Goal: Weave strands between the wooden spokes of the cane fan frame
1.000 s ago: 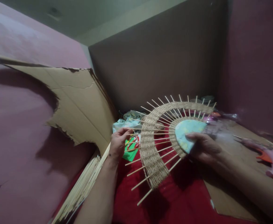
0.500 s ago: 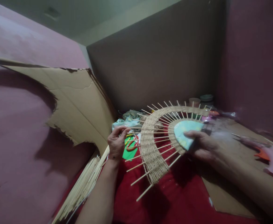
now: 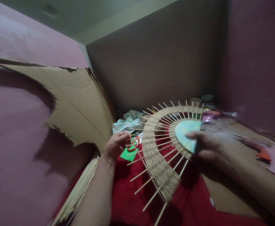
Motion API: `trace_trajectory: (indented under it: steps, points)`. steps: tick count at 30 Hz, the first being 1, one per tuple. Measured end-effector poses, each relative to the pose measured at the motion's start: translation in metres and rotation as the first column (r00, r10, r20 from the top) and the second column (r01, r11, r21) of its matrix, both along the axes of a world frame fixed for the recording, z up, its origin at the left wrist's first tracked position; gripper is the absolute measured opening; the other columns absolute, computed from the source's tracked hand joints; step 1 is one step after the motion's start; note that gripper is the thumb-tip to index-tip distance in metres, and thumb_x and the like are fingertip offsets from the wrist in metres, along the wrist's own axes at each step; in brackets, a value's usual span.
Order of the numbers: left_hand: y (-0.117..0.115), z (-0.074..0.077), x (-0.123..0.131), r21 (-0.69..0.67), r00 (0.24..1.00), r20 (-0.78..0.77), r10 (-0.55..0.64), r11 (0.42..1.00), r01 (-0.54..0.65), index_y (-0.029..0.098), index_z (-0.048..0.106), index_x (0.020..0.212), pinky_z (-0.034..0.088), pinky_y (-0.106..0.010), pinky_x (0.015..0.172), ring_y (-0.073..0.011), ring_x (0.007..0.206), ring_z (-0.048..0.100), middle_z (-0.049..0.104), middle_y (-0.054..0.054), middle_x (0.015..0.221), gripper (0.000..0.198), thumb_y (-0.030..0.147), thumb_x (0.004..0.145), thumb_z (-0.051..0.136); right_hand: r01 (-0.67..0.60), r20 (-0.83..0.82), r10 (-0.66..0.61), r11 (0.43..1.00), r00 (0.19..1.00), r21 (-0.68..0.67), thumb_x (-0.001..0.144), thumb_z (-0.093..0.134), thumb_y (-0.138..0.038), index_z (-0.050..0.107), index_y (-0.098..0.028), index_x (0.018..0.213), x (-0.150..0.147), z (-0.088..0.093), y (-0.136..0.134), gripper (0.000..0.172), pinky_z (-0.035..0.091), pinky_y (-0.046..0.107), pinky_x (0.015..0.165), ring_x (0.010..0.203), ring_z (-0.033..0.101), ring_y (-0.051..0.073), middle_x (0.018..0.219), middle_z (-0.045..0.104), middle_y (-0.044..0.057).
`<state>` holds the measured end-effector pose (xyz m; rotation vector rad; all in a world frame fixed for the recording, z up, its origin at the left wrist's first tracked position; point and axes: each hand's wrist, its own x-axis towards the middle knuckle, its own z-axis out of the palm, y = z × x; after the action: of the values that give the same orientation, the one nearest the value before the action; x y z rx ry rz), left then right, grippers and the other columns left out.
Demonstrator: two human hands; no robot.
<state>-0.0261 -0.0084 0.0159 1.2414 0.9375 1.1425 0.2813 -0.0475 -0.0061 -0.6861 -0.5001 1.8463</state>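
Woven half-wheel (image 3: 156,150) of thin wooden spokes bound by two bands of pale cord, held tilted in the air above a red cloth (image 3: 132,207). The right hand (image 3: 205,146) grips its hub, a pale blue half-disc (image 3: 186,133), with the thumb lying across the face and the fingers behind. The left hand (image 3: 115,145) is closed at the outer rim, its fingertips pinched on the free ends of the spokes there. Just beside that hand lies a green paper scrap (image 3: 128,154). A torn cardboard sheet (image 3: 81,103) leans on the pink wall at left, with a bundle of sticks (image 3: 81,188) below it. A pink glue gun (image 3: 274,157) rests far right, well apart from the hands
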Motion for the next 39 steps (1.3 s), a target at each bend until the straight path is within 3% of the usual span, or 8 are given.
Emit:
trace_trajectory:
  steps: [4,9,14,18,22,31,39]
  points:
    - [-0.001,-0.007,0.016,-0.052,0.999,-0.009,-0.039,0.998,0.039,0.012,0.059,0.062,0.035,-0.020,0.042,-0.0062,0.041,0.044,0.048,0.004,0.048,0.024,0.029,0.060,0.075,-0.033,-0.001,0.033,0.999,0.999,-0.024,0.066,0.052,-0.002,0.062,-0.014,0.086,-0.004,-0.003,-0.004,0.025,0.050,0.038,0.076,0.067,0.063,0.020,0.070,0.067,0.006]
    - [-0.002,-0.012,0.035,0.033,0.999,-0.027,-0.038,0.999,0.039,0.012,0.061,0.065,0.037,-0.019,0.046,-0.0074,0.048,0.050,0.057,0.001,0.056,0.023,0.029,0.061,0.076,-0.067,0.012,0.067,0.998,0.998,-0.020,0.066,0.053,-0.002,0.062,-0.014,0.087,-0.007,-0.004,-0.007,0.026,0.050,0.038,0.075,0.068,0.063,0.020,0.071,0.068,0.006]
    - [0.002,-0.008,0.017,0.180,0.992,-0.127,-0.001,0.983,0.024,0.014,0.063,0.062,0.036,-0.021,0.046,-0.0079,0.047,0.047,0.055,0.002,0.054,0.018,0.027,0.060,0.075,-0.072,-0.014,0.071,0.997,0.997,-0.037,0.063,0.054,-0.003,0.062,-0.014,0.089,-0.003,-0.005,-0.006,0.029,0.050,0.035,0.074,0.065,0.062,0.019,0.069,0.067,0.005]
    - [0.003,-0.002,0.001,0.345,0.944,-0.329,0.036,0.935,0.085,0.014,0.071,0.066,0.041,-0.024,0.061,-0.0120,0.063,0.051,0.060,-0.002,0.063,0.009,0.023,0.063,0.073,-0.167,0.016,0.167,0.986,0.986,-0.014,0.062,0.055,-0.004,0.062,-0.012,0.088,0.000,-0.007,-0.006,0.028,0.050,0.034,0.070,0.060,0.061,0.018,0.065,0.066,0.005]
    - [0.004,0.001,-0.004,0.402,0.883,-0.458,0.102,0.910,0.103,0.016,0.074,0.072,0.041,-0.027,0.070,-0.0149,0.072,0.053,0.062,-0.004,0.072,0.011,0.025,0.067,0.070,-0.140,0.021,0.139,0.990,0.990,0.011,0.062,0.055,-0.004,0.062,-0.012,0.090,0.001,-0.007,-0.005,0.029,0.050,0.034,0.071,0.062,0.062,0.018,0.066,0.066,0.005]
    - [0.018,-0.010,-0.010,0.339,0.908,-0.343,0.242,0.933,-0.121,0.017,0.074,0.068,0.044,-0.025,0.069,-0.0176,0.078,0.058,0.068,-0.005,0.078,0.010,0.023,0.062,0.071,-0.181,0.045,0.181,0.983,0.982,0.002,0.063,0.054,-0.002,0.064,-0.011,0.090,0.007,0.001,-0.004,0.030,0.050,0.036,0.075,0.072,0.064,0.022,0.069,0.067,0.008]
    - [0.024,0.002,0.003,0.315,0.925,-0.272,0.266,0.933,-0.175,0.014,0.064,0.066,0.044,-0.023,0.055,-0.0112,0.051,0.056,0.062,0.001,0.055,0.011,0.021,0.060,0.071,-0.073,0.066,0.078,0.994,0.995,-0.077,0.063,0.050,0.000,0.064,-0.011,0.085,0.006,0.004,0.000,0.028,0.050,0.036,0.073,0.063,0.062,0.020,0.062,0.065,0.006]
